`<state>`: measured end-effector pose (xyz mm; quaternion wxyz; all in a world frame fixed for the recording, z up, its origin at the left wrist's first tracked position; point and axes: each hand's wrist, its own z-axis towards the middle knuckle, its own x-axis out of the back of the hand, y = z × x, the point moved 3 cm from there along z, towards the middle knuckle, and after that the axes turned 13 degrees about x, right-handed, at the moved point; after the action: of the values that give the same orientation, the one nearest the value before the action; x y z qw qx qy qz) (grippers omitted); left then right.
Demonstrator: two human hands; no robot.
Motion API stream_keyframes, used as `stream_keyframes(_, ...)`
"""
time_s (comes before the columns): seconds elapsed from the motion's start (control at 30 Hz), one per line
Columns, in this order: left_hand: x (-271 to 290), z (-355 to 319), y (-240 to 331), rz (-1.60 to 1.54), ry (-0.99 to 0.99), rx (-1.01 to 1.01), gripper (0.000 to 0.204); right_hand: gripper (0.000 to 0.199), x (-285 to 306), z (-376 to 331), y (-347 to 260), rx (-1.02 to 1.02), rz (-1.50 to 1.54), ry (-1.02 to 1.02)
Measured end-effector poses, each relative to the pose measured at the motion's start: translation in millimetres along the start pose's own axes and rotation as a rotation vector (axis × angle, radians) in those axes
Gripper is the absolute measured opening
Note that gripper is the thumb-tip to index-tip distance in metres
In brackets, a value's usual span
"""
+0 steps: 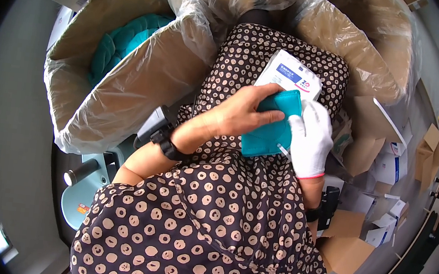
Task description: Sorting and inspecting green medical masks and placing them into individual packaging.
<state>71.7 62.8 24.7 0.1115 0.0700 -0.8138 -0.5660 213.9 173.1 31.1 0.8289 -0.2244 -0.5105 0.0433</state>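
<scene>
A flat teal face mask with a ribbed edge lies across my lap, between my two hands. My bare left hand grips it at the upper left, the thumb pressed over its face. On its right side my right hand, in a white knit glove with a pink cuff edge, closes on the border. A thin white strip sticks out at the mask's lower right, beside the gloved fingers. Just beyond the mask, a white printed box with a blue panel rests on my patterned apron, partly covered by my left hand.
At the left stands a large carton lined with clear plastic, with teal masks inside. Another lined carton is at the far right. Opened cardboard and white boxes litter the floor at the right. A pale blue stool stands at the left.
</scene>
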Motion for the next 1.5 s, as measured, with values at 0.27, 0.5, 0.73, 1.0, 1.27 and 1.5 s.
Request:
stream_keyframes(0.27,-18.4,-20.4,-1.7,0.123,0.093,-0.09,0.044,0.052,-5.0,-17.2,-4.2,-0.171,0.824,-0.073)
stream_keyframes(0.5,17.6,-6.7,35.0,0.15,0.314,-0.255,0.033,0.023,15.3,-15.9,9.1,-0.189,0.868,-0.19)
stream_keyframes(0.73,34.1,8.4,46.5,-0.01,0.319,-0.244,0.035,0.025,68.7,-54.9,51.6,-0.299,0.821,-0.175)
stream_keyframes(1.0,25.7,32.6,60.7,-0.006,0.254,-0.267,0.032,0.036,94.7,-83.6,71.6,-0.348,0.846,0.209)
stream_keyframes(1.27,17.6,36.7,100.3,0.116,0.113,-0.192,0.034,0.025,76.1,-113.3,111.5,-0.647,1.012,0.236)
stream_keyframes(1.5,-2.2,46.6,117.8,0.383,0.057,-0.206,0.036,0.063,90.3,-33.7,74.0,-0.007,0.193,0.266)
